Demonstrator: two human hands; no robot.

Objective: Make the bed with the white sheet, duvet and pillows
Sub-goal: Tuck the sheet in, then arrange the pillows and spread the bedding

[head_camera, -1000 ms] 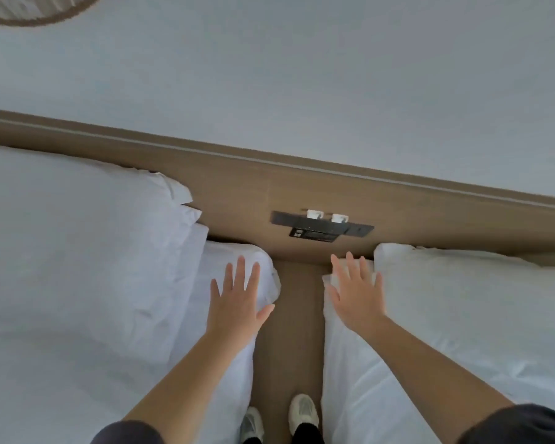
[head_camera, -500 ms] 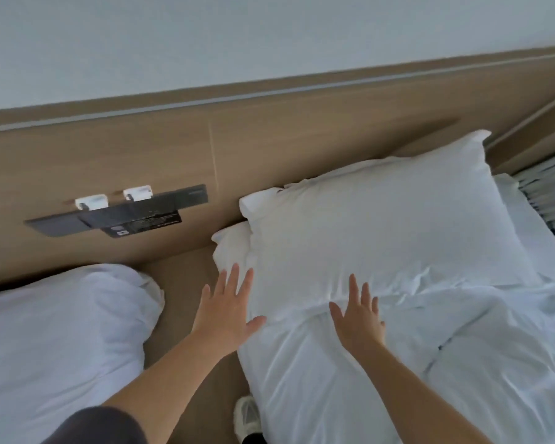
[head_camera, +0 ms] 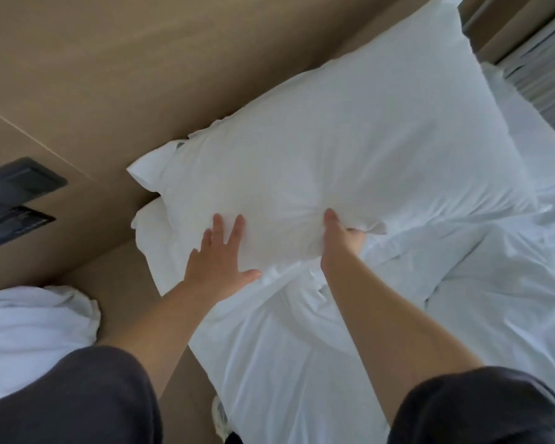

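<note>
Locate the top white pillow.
Head view, centre-right: the plump white pillow lies against the wooden headboard, left hand flat on it, right hand gripping its near edge.

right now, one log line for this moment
left hand: flat on pillow | right hand: grips pillow edge | pillow: against headboard | bedding: rumpled

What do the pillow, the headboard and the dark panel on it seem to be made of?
The pillow looks like white matte cloth, likely cotton, over soft filling: it puckers where the right hand pinches it. The headboard looks like light brown wood or wood-look laminate, smooth and matte, with a thin seam. The panel is dark and smooth, probably plastic, though blurred.
</note>
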